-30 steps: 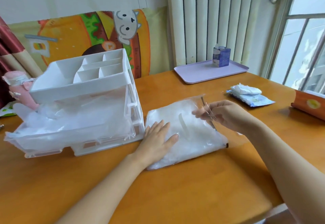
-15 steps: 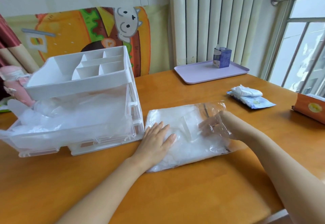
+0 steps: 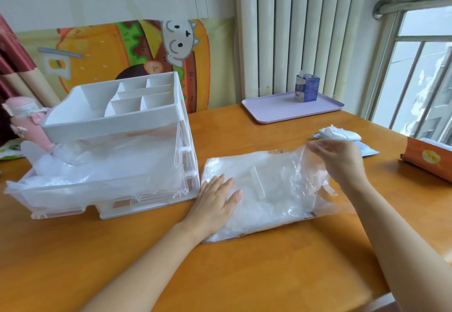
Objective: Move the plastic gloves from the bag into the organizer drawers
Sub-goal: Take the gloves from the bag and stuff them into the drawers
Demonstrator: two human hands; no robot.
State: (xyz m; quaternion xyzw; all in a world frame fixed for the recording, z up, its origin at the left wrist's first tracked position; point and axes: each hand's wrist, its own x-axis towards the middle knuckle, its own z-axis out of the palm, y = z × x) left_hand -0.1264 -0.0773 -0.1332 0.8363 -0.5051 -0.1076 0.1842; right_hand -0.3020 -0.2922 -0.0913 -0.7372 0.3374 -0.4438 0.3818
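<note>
Left hand (image 3: 215, 196) flat, fingers straight, pressing the clear plastic bag of gloves (image 3: 264, 189) mid-frame; right hand (image 3: 342, 162) pinching, it seems, the bag's open edge

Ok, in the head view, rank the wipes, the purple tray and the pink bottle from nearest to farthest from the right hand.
1. The wipes, just behind the right hand.
2. The tray, farther back and left.
3. The pink bottle, far left behind the organizer.
</note>
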